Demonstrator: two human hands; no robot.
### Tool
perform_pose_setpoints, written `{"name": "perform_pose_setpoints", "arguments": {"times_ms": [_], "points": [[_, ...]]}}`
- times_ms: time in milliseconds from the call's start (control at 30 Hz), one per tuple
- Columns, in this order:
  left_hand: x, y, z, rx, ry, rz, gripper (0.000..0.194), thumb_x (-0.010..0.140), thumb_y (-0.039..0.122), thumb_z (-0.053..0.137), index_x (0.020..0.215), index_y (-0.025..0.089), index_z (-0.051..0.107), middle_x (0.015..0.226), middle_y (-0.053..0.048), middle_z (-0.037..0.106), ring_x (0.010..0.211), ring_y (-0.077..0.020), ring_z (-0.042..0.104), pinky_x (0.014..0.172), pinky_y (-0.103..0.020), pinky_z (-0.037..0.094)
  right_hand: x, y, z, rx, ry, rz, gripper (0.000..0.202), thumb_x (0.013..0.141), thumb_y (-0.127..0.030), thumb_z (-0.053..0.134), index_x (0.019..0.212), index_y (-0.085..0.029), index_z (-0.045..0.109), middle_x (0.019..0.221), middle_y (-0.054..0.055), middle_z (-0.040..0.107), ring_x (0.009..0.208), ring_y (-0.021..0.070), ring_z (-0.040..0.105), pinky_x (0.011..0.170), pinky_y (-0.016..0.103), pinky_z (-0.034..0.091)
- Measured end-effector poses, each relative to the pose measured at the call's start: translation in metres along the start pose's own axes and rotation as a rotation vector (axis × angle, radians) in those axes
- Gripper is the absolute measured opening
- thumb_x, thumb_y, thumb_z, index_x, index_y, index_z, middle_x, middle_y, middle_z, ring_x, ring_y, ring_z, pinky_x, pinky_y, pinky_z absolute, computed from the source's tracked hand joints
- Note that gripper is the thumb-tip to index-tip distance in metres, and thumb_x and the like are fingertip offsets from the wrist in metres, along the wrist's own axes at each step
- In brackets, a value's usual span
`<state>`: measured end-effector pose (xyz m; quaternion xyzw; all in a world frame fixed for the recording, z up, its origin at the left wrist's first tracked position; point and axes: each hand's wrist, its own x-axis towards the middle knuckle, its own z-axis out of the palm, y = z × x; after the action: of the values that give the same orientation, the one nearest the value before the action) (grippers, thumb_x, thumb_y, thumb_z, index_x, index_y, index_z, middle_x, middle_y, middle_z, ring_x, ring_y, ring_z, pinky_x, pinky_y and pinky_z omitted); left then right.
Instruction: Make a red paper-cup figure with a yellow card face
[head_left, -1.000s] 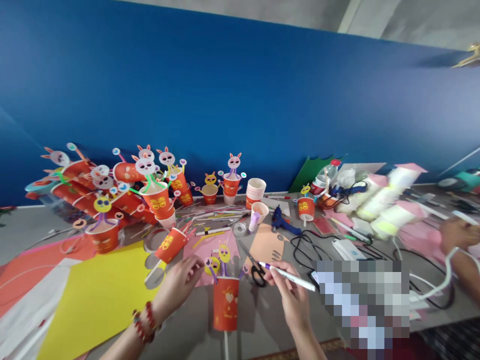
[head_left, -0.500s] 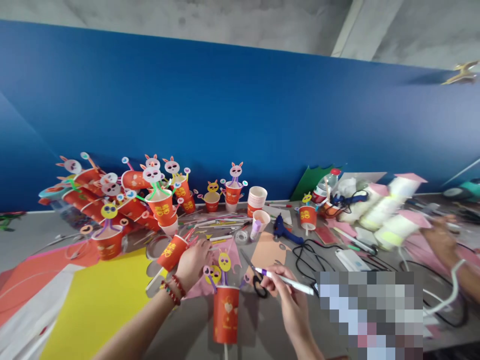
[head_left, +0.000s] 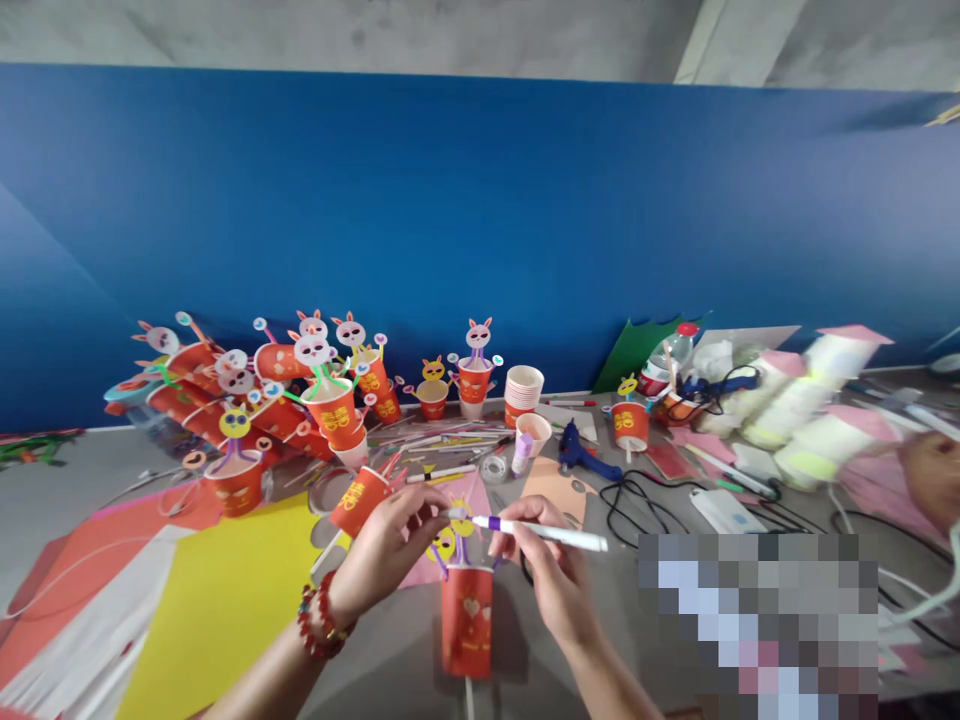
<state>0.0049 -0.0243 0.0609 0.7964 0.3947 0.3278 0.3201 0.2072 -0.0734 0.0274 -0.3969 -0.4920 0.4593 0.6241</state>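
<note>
In my right hand [head_left: 544, 560] is a white marker [head_left: 562, 535] with a purple collar, its tip pointing left. My left hand [head_left: 401, 530], with red bead bracelets on the wrist, pinches a small pale marker cap [head_left: 457, 513] close to that tip. Cap and tip look apart. Below and between my hands stands a red paper cup [head_left: 467, 620] with yellow animal faces on purple strips rising from it; my fingers partly hide the faces. Another red cup [head_left: 358, 500] lies tilted beyond my left hand. Scissors at my right hand are mostly hidden.
Several decorated red cups [head_left: 330, 410] crowd the back left. A cup stack [head_left: 523, 388], a purple glue stick [head_left: 523, 453] and a blue glue gun [head_left: 589, 455] stand or lie ahead. Yellow paper [head_left: 225, 600] covers the left; black cables [head_left: 622, 510] and another person's hand [head_left: 930, 470] are at right.
My left hand has lifted from the tabletop, moving right and toward me with the cap pinched in it. My right hand has brought the marker up and left, to face it.
</note>
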Motion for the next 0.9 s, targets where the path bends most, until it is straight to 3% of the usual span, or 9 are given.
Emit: {"name": "perform_pose_setpoints", "arguments": {"times_ms": [167,367,600,767,900], "points": [[-0.003,0.002,0.002,0.075,-0.019,0.039,0.018,0.098,0.034,0.05,0.101,0.022,0.063,0.086,-0.002,0.066,0.072,-0.0146,0.06,0.066,-0.025,0.047,0.0,-0.002,0.001,-0.09,0.003,0.017,0.023,0.093,-0.042,0.057,0.089,-0.019,0.061,0.067,0.002,0.067,0.062,0.0169,0.063,0.058,0.026,0.048],[-0.008,0.012,0.006,0.127,-0.094,0.151,0.013,0.099,0.024,0.047,0.1,0.021,0.059,0.097,-0.006,0.068,0.088,-0.019,0.061,0.075,-0.029,0.047,0.0,0.005,0.006,0.01,0.037,0.017,0.026,0.093,-0.038,0.056,0.075,-0.019,0.057,0.058,-0.003,0.055,0.055,0.0127,0.054,0.055,0.023,0.042],[-0.005,0.011,0.008,-0.008,-0.133,0.095,0.017,0.099,0.025,0.047,0.103,0.021,0.063,0.097,-0.006,0.068,0.09,-0.0184,0.062,0.078,-0.028,0.048,-0.001,0.021,0.017,0.08,0.112,0.04,0.03,0.092,-0.042,0.056,0.077,-0.018,0.064,0.054,-0.002,0.055,0.05,0.0128,0.05,0.052,0.024,0.039],[-0.008,0.009,0.018,-0.084,-0.153,-0.002,0.021,0.098,0.029,0.048,0.093,0.02,0.066,0.087,-0.005,0.07,0.079,-0.0178,0.062,0.07,-0.027,0.047,-0.003,0.037,0.026,0.088,0.285,0.135,0.038,0.087,-0.052,0.059,0.068,-0.019,0.058,0.046,-0.005,0.045,0.038,0.0103,0.037,0.039,0.022,0.03],[-0.014,0.009,0.031,-0.136,-0.088,-0.052,0.015,0.094,0.028,0.055,0.09,0.02,0.067,0.082,-0.004,0.069,0.073,-0.0168,0.06,0.065,-0.026,0.044,-0.007,0.038,0.028,0.047,0.352,0.077,0.038,0.088,-0.048,0.056,0.061,-0.02,0.056,0.057,-0.001,0.055,0.048,0.0131,0.047,0.048,0.024,0.041]]}}
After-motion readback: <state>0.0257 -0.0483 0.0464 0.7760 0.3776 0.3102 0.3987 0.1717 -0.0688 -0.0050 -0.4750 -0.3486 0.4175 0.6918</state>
